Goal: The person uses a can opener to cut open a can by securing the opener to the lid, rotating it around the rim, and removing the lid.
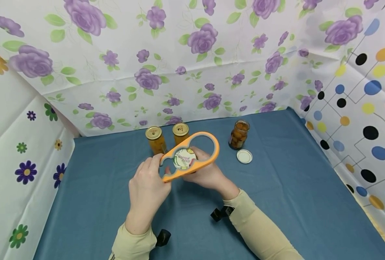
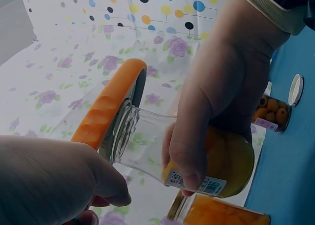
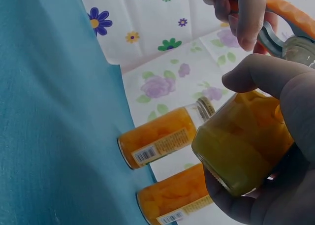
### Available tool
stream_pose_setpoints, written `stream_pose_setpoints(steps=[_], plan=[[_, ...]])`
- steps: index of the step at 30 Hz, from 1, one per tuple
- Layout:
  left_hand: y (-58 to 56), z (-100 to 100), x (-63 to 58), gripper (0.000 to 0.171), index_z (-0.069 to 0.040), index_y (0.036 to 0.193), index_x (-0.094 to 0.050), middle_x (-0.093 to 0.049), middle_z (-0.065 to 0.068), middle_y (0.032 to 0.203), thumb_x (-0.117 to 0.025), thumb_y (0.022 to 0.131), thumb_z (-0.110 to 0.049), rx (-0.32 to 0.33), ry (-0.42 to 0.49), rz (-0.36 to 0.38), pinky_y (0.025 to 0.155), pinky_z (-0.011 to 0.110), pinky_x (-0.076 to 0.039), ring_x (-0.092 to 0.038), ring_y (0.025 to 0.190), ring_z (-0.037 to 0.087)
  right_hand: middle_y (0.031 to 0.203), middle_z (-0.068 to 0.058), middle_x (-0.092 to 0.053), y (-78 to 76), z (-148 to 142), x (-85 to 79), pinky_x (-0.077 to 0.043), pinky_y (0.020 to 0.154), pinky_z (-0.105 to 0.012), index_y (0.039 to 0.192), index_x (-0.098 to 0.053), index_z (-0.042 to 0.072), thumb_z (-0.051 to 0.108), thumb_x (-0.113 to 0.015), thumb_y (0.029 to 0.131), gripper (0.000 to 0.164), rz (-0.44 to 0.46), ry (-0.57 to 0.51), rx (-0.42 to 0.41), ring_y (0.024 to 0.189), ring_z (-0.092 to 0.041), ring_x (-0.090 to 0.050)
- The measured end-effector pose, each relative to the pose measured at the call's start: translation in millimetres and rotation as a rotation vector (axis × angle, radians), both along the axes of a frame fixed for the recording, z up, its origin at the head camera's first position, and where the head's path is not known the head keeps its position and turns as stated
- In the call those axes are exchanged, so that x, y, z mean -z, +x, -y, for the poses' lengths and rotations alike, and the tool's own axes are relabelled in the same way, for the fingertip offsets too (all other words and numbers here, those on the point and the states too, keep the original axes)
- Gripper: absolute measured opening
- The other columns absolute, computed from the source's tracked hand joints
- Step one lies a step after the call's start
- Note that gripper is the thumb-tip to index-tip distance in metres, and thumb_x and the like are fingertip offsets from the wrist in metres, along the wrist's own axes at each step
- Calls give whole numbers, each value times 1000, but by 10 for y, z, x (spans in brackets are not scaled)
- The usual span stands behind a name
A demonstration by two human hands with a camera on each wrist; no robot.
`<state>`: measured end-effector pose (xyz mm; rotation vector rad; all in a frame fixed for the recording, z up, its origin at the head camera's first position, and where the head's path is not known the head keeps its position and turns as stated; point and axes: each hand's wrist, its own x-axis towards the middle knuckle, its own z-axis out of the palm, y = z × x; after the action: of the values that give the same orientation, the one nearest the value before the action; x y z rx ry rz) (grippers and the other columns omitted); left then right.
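My left hand grips one end of an orange jar opener with a grey inner edge. One of the opener's openings sits around the printed lid of a glass jar. That jar, held off the table by my right hand, contains yellow-orange fruit; the right wrist view shows its glass body within the curled fingers and thumb. In the left wrist view the jar lies tilted, with the opener at its neck. My right hand hides part of the jar's label.
Two jars of orange fruit with gold lids, a left one and a right one, stand behind the hands. To the right is a lidless jar of brownish fruit, with a white lid beside it. Blue cloth covers the table; patterned sheets surround it.
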<state>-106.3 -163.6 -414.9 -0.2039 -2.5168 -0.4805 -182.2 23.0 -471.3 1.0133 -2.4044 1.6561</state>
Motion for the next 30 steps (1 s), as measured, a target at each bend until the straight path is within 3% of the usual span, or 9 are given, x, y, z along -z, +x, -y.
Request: stream_pose_setpoints(steps=[9,16,21,27,30], plan=[[6,7,-10,38,-7,112,-66,-63,7,83,-75,75,-12,-29,17,2,41,42,-49,-56,67,23,108,-3,-64,184,65,-236,-49,68,-39,126,-57,8,1,-77,79,52,5,-134,-9,82,-17,-57],[7,-21,-23,40,-5,112,-67,-64,8,83,-77,74,-12,-43,31,23,43,43,-51,-58,66,24,109,-3,-64,231,89,-275,-51,71,-36,125,-58,8,3,-79,78,52,5,-136,69,86,-15,-58],[-4,-35,-22,39,-5,112,-67,-64,7,82,-77,75,-14,-54,51,31,44,43,-51,-58,64,24,111,-5,-64,235,117,-220,-53,75,-41,126,-57,6,6,-82,77,55,-11,-137,148,92,-14,-60],[-8,-27,0,37,-5,112,-68,-63,8,79,-74,77,-16,-79,62,30,43,44,-50,-56,59,24,116,4,-61,121,132,69,-54,75,-35,131,-54,17,28,-82,80,59,-23,-38,245,96,-6,-58],[-6,-23,-2,37,-5,111,-68,-62,7,78,-74,77,-16,-81,68,29,43,44,-50,-55,58,24,117,2,-60,100,121,114,-55,75,-34,131,-53,17,34,-81,80,61,-35,7,269,95,-7,-58]])
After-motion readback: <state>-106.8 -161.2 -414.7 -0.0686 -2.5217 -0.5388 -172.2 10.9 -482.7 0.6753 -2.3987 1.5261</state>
